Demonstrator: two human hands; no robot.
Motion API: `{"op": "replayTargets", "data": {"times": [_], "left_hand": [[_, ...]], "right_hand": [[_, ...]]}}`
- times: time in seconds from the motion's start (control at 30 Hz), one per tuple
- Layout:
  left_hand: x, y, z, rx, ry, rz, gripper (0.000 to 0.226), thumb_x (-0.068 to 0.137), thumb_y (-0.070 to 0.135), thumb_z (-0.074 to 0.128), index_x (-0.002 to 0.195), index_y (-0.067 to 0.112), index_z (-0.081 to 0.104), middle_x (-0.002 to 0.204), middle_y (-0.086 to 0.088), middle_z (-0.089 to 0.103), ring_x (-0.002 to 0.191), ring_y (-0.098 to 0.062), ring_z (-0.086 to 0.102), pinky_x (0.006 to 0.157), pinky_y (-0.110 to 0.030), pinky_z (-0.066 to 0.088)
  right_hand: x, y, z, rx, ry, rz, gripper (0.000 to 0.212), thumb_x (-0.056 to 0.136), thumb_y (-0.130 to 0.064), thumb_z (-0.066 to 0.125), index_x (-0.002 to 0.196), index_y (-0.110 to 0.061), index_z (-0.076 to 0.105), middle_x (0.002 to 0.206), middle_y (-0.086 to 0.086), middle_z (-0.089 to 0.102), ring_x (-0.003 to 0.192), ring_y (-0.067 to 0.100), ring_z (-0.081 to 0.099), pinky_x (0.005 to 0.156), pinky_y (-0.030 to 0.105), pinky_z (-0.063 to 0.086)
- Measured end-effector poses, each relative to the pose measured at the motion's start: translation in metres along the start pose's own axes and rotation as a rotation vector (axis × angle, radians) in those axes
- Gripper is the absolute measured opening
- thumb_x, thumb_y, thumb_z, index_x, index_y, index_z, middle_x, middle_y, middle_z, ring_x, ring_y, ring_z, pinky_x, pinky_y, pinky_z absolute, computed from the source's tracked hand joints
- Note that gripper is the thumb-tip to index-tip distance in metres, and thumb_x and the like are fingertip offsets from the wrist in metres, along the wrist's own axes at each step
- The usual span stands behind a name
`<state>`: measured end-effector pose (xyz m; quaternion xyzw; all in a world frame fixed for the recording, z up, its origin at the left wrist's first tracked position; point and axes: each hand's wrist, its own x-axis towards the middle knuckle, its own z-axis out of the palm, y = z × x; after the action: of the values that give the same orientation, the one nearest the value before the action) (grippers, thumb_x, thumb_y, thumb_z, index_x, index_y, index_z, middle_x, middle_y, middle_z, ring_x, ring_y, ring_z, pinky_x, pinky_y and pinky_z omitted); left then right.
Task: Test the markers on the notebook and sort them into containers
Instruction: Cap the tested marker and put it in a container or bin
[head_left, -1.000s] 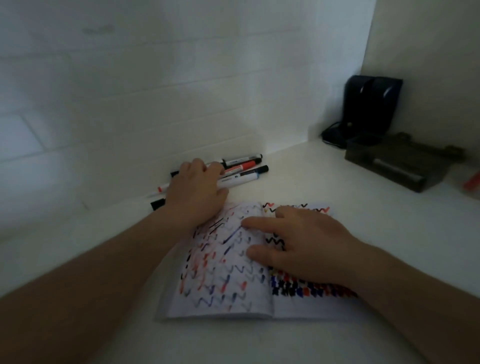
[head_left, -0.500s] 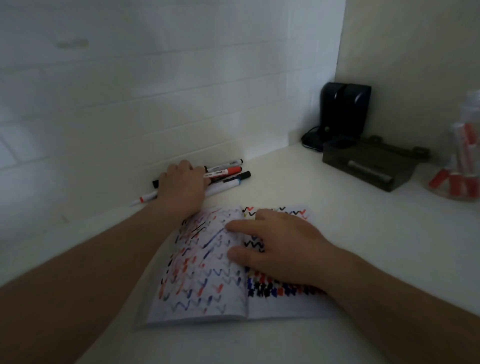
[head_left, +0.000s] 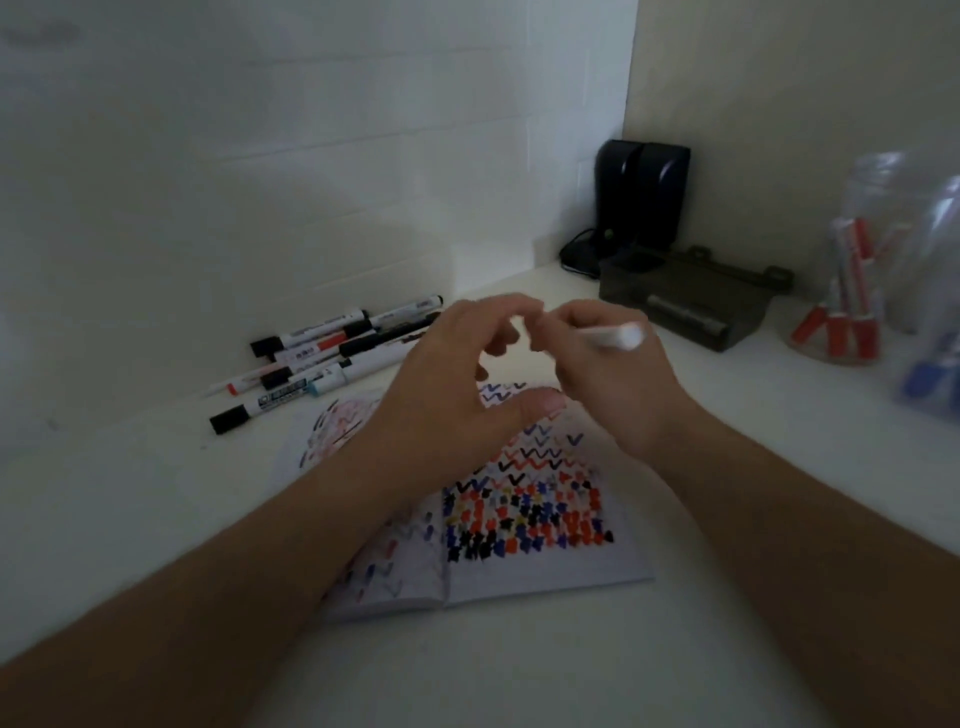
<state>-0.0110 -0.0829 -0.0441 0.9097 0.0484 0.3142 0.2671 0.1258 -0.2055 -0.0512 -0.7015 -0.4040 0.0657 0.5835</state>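
Gripped in the curled fingers of the right hand (head_left: 610, 364), a white marker (head_left: 615, 335) was held above the open notebook (head_left: 524, 514), its blunt end pointing toward the right edge of the worktop (head_left: 571, 670). The left hand (head_left: 457, 395) was raised beside it, fingers loosely bent toward the marker's hidden end and thumb held apart; whether anything was pinched there could not be told through the blur. The step in hand was judged to be the uncapping of a marker for testing, though the cap itself could not be made out. The notebook was laid near the front edge of the worktop, its pages crowded with red, blue and black zigzags. Untested markers (head_left: 332, 358) were heaped at the back edge against the white wall (head_left: 311, 156). At the right edge, red markers were seen standing in a clear jar (head_left: 857, 312), with a second clear container (head_left: 930, 374) holding blue ones just beside it, and a dark tray (head_left: 685, 306) with one dark marker was set toward the back right corner, in front of a black device (head_left: 641, 197). The next move was judged to call for the tip to be bared, brought down onto a free patch of paper, and the colour matched to a container.
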Motion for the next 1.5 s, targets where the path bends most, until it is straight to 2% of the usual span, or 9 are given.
{"op": "replayTargets", "data": {"times": [0.13,0.23,0.37,0.6,0.8,0.87,1.0,1.23,1.5], "left_hand": [[-0.002,-0.011,0.010,0.024,-0.091,-0.040,0.034,0.101,0.048,0.052,0.131,0.031,0.046,0.113,0.016,0.059,0.103,0.001,0.057,0.084,-0.027,0.051],[-0.005,-0.012,0.015,0.090,-0.143,0.017,0.018,0.107,0.036,0.043,0.121,0.025,0.047,0.080,0.013,0.054,0.073,0.000,0.053,0.058,-0.016,0.035],[-0.007,-0.010,0.019,0.185,-0.134,0.049,0.030,0.109,0.036,0.033,0.131,0.019,0.044,0.062,0.014,0.044,0.057,-0.001,0.051,0.047,-0.016,0.031],[-0.005,-0.005,0.012,-0.002,-0.188,-0.031,0.035,0.108,0.044,0.033,0.143,0.043,0.042,0.063,0.005,0.060,0.050,-0.010,0.056,0.050,-0.023,0.044],[-0.007,-0.002,0.011,-0.102,-0.315,-0.141,0.046,0.101,0.064,0.034,0.138,0.039,0.023,0.073,0.005,0.063,0.056,-0.005,0.056,0.057,-0.030,0.050],[-0.010,-0.001,0.011,-0.042,-0.432,-0.172,0.044,0.100,0.063,0.043,0.130,0.038,0.025,0.074,0.006,0.058,0.061,-0.008,0.054,0.059,-0.031,0.049],[-0.015,0.004,0.012,0.270,-0.667,0.013,0.032,0.094,0.060,0.051,0.126,0.059,0.048,0.092,0.017,0.064,0.082,-0.002,0.057,0.076,-0.029,0.050],[-0.016,0.006,0.012,0.202,-0.708,0.005,0.050,0.078,0.073,0.057,0.127,0.065,0.051,0.124,0.022,0.063,0.112,-0.004,0.058,0.099,-0.036,0.051],[-0.017,0.014,0.008,0.220,-0.715,0.005,0.061,0.072,0.084,0.063,0.128,0.062,0.051,0.122,0.028,0.058,0.110,-0.001,0.054,0.101,-0.032,0.048]], "right_hand": [[0.001,-0.008,-0.005,0.613,-0.312,0.285,0.028,0.105,-0.026,0.042,0.113,-0.006,0.060,0.058,0.011,0.020,0.052,0.025,0.012,0.049,0.036,0.011],[-0.001,-0.007,0.002,0.575,-0.367,0.276,0.017,0.106,-0.021,0.040,0.116,-0.012,0.052,0.054,0.004,0.034,0.044,0.017,0.020,0.043,0.029,0.015],[-0.002,-0.006,0.001,0.547,-0.400,0.299,0.030,0.105,-0.017,0.040,0.128,-0.005,0.055,0.056,0.005,0.037,0.043,0.016,0.020,0.041,0.028,0.017],[-0.006,-0.006,-0.002,0.699,-0.490,0.325,0.044,0.100,-0.024,0.042,0.141,-0.017,0.056,0.052,0.002,0.031,0.045,0.016,0.016,0.041,0.027,0.016],[-0.008,-0.026,-0.032,0.490,-0.343,0.284,0.032,0.100,-0.032,0.042,0.119,-0.015,0.061,0.064,0.008,0.037,0.055,0.019,0.027,0.048,0.029,0.018],[-0.014,-0.028,-0.058,0.504,-0.305,0.288,0.022,0.093,-0.034,0.055,0.100,-0.015,0.062,0.064,0.006,0.045,0.056,0.018,0.036,0.047,0.024,0.028],[-0.055,-0.012,-0.080,0.293,-0.342,0.342,0.037,0.061,-0.028,0.090,0.072,-0.009,0.060,0.061,0.012,0.052,0.051,0.019,0.045,0.044,0.021,0.036],[-0.083,0.000,-0.061,0.075,-0.235,0.277,0.022,0.065,-0.015,0.077,0.064,-0.010,0.056,0.053,0.014,0.053,0.044,0.021,0.042,0.043,0.023,0.034],[-0.083,0.002,-0.057,0.008,-0.177,0.267,0.029,0.078,-0.003,0.081,0.066,0.003,0.056,0.057,0.022,0.062,0.047,0.026,0.055,0.047,0.029,0.043]]}}
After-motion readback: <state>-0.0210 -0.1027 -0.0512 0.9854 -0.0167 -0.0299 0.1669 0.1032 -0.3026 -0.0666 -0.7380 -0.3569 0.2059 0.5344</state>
